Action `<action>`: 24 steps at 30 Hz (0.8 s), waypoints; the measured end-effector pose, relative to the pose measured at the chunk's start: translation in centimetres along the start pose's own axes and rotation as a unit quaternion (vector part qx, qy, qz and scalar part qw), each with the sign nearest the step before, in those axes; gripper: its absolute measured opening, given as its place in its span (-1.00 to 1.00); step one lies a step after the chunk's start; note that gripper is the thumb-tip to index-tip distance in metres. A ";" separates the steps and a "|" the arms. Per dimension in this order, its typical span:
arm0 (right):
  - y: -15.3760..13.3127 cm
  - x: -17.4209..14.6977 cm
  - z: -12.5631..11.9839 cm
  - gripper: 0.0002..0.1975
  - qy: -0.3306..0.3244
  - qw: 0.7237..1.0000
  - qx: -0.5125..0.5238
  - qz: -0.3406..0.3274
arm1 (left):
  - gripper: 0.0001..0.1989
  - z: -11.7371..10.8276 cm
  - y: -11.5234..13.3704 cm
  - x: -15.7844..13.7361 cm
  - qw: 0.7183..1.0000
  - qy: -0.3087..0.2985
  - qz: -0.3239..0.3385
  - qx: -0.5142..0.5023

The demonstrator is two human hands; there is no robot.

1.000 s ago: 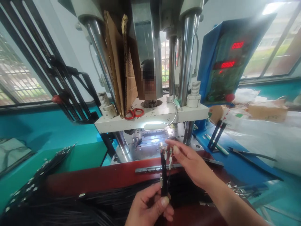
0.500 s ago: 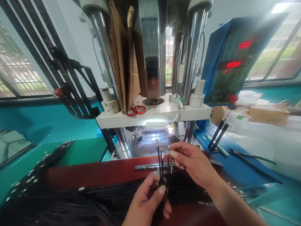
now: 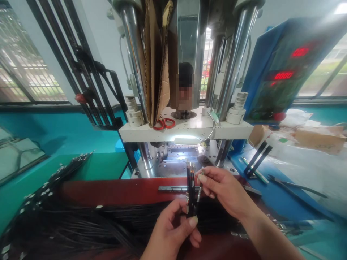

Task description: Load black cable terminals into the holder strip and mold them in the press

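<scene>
My left hand (image 3: 175, 229) is closed around a small bunch of black cables (image 3: 191, 189), which stand upright with bare metal ends at the top. A silvery connector shows low on the bunch, beside the fingers. To the right, my right hand (image 3: 223, 187) pinches the metal-tipped end of one cable (image 3: 199, 193) between thumb and forefinger, tilted slightly away from the others. Behind and below both hands lies a large heap of black cables (image 3: 130, 216) on the dark red table (image 3: 100, 189). More cables with pale metal ends trail off to the left.
Ahead stands a press with a white plate (image 3: 222, 131), lit underneath. Red-handled scissors (image 3: 165, 124) and folded cardboard (image 3: 154, 65) rest on the plate. A metal strip (image 3: 173, 189) lies behind my hands. On the right are a blue control box (image 3: 273, 72) and pliers (image 3: 287, 183).
The view has turned a little left. My right hand now pinches the separated rightmost cable, where before it touched one closer to the bunch. My left hand keeps its hold.
</scene>
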State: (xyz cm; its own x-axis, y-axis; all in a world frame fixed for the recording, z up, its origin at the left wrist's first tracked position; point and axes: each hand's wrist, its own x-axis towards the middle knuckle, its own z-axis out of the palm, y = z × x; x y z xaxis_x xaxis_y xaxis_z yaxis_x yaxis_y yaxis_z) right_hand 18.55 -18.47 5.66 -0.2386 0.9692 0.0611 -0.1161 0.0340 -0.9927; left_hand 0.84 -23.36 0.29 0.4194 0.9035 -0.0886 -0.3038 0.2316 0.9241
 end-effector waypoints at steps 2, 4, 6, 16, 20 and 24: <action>-0.2 -0.3 -0.1 -0.84 0.021 0.999 -0.030 -0.021 | -0.70 0.0 0.2 0.0 1.000 0.008 0.011 -0.007; -0.5 -0.7 -0.2 -0.88 0.018 0.997 -0.050 -0.062 | -0.71 0.0 0.4 0.1 1.000 0.011 0.012 -0.010; -0.7 -1.0 -0.3 -0.92 -0.016 0.991 -0.064 -0.120 | -0.71 0.1 0.5 0.1 1.000 0.007 0.009 -0.013; 0.2 -0.3 0.3 -0.83 0.044 0.998 0.032 -0.016 | -0.67 0.3 0.6 0.1 1.000 0.010 0.022 -0.008; -0.2 -0.4 0.3 -0.83 0.025 1.000 0.004 -0.005 | -0.67 0.4 0.7 0.1 1.000 0.019 0.011 -0.010; -0.7 -0.7 0.2 -0.84 0.007 0.996 -0.061 -0.066 | -0.72 0.5 1.1 0.2 0.999 0.016 -0.009 -0.027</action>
State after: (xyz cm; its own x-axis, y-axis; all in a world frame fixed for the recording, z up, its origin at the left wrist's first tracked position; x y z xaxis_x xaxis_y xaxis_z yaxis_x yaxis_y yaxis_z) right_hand 18.60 -19.17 6.29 -0.2160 0.9576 0.1906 -0.0282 0.1890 -0.9816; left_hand 0.99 -23.11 1.43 0.3973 0.9101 -0.1177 -0.3424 0.2660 0.9011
